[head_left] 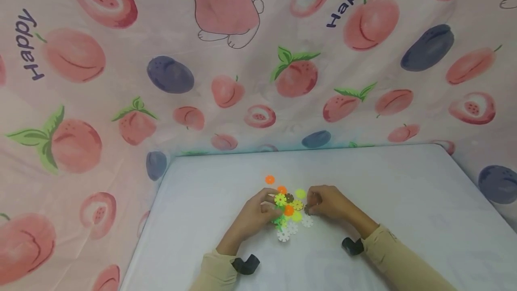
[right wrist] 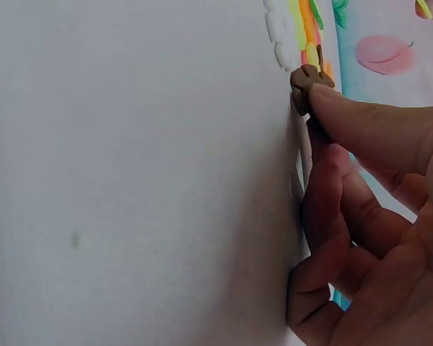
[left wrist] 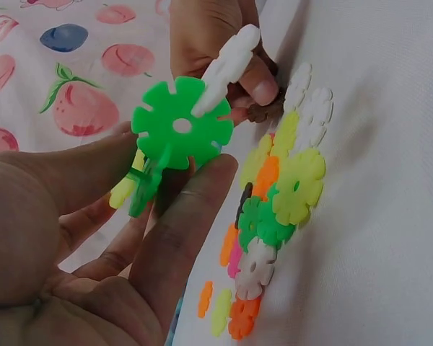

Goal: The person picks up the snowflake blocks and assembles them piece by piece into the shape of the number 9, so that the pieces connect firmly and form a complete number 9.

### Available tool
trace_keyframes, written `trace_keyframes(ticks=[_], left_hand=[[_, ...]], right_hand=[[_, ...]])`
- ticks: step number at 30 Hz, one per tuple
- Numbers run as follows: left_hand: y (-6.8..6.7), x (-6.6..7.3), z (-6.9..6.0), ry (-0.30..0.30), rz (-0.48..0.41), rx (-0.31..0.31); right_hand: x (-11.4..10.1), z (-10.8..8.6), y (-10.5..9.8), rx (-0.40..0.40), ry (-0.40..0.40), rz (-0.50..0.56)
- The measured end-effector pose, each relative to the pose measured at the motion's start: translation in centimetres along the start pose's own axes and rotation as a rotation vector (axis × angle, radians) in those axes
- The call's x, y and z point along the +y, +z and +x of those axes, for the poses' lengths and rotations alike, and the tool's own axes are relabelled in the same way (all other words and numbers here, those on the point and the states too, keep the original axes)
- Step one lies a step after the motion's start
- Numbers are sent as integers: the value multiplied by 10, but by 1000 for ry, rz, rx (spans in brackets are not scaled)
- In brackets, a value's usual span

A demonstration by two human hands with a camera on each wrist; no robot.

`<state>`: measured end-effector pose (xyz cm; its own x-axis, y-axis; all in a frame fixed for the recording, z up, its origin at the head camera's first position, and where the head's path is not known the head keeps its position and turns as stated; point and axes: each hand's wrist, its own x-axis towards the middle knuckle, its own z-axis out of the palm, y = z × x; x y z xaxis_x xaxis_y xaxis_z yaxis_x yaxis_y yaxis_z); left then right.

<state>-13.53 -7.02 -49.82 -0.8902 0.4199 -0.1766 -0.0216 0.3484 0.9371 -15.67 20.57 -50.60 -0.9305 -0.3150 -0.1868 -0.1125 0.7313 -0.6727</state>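
Observation:
In the left wrist view my left hand [left wrist: 94, 238] holds a joined cluster of notched discs between thumb and fingers: a green disc [left wrist: 156, 122], another green one set crosswise, a white disc [left wrist: 229, 66] and a yellow one partly hidden. My right hand [right wrist: 375, 187] pinches a brown notched disc [right wrist: 303, 88] between thumb and forefinger, close to the white surface. In the head view, the right hand [head_left: 328, 202] is at the right side of the loose discs, the left hand [head_left: 254, 217] at their left.
Loose discs in orange [left wrist: 244, 316], yellow [left wrist: 300, 186], white [left wrist: 255, 268], green, pink and dark colours lie close together on the white table [head_left: 194, 183]. Fruit-patterned cloth [head_left: 242, 66] hangs behind and at the sides. Black wrist devices [head_left: 247, 265] are at both sleeves.

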Motion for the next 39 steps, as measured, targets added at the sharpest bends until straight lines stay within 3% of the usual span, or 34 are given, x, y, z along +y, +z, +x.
trace_keyframes(ticks=[8, 17, 26, 33, 39], left_hand=[[-1, 3, 0, 1, -12, 0], [-3, -1, 2, -3, 44, 14], [-3, -3, 4, 38, 39, 10], [-3, -4, 3, 53, -41, -29], [-4, -1, 2, 10, -45, -38]], right_hand=[[5, 3, -1, 18, -22, 69], [-1, 7, 0, 15, -84, 279], [-17, 7, -1, 7, -146, 425], [-23, 5, 1, -3, -168, 440], [-26, 5, 1, 48, -198, 339]])
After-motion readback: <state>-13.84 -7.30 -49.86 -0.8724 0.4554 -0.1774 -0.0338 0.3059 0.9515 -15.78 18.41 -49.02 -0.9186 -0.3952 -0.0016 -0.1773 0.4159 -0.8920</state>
